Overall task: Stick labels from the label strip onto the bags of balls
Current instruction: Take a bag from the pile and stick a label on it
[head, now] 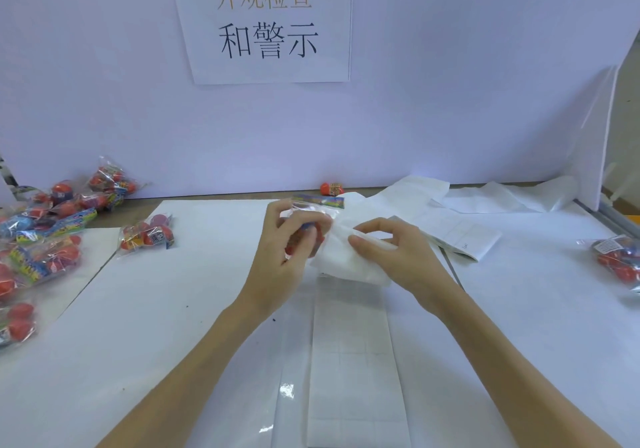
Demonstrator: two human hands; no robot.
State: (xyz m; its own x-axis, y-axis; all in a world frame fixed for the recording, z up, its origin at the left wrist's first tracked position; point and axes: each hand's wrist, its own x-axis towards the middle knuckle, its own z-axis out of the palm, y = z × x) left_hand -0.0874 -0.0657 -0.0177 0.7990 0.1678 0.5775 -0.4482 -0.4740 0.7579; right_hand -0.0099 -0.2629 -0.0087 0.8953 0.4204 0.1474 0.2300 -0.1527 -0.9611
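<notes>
My left hand (287, 250) grips a clear bag of red balls (313, 217) just above the table's middle; its coloured header card shows past my fingers. Right beside it, my right hand (384, 250) pinches the lifted end of the white label strip (349, 361). The strip runs from my right hand down the table toward me, and its raised end touches the bag. Whether a label is peeled off is hidden by my fingers.
Several bags of balls (45, 236) lie heaped at the left, one bag (147, 234) apart from them. Another bag (620, 260) sits at the right edge. Used backing strips (450, 219) trail at the back right. A small red ball (330, 188) lies by the white back wall.
</notes>
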